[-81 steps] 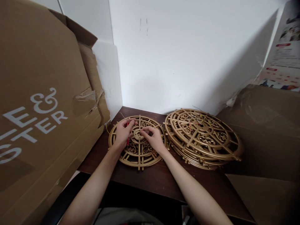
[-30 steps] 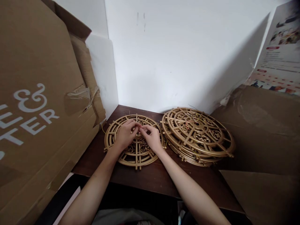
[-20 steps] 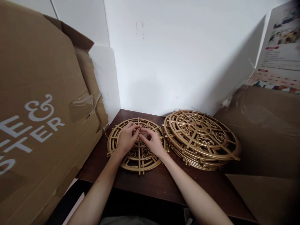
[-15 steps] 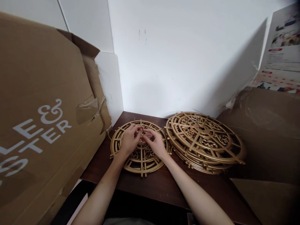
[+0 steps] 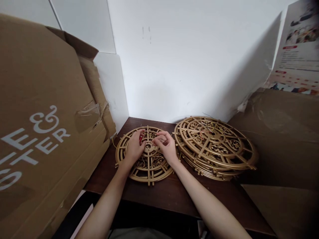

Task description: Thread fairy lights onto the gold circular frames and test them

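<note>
A round gold openwork disc (image 5: pixel 149 177) lies flat on the dark brown table (image 5: pixel 169 196). Over the left part of its centre my left hand (image 5: pixel 135 146) is curled around a small red item (image 5: pixel 141 137), which the fingers partly hide. My right hand (image 5: pixel 166 146) is above the right of the centre, its thumb and fingertips pinched together; what they hold is too small to name. Between the hands the hub of the disc shows. Thin yellow wire ends stick out at the disc's left and right edges.
Close on the right is a stack of similar gold discs (image 5: pixel 216 166) with loose thin wires on top. A large cardboard box (image 5: pixel 50 132) stands at the left, another box (image 5: pixel 286 132) at the right. Behind the table rises a white wall (image 5: pixel 186 59).
My hands have moved apart, uncovering the hub of the disc. Red now shows in my left hand. The whole view has shifted slightly.
</note>
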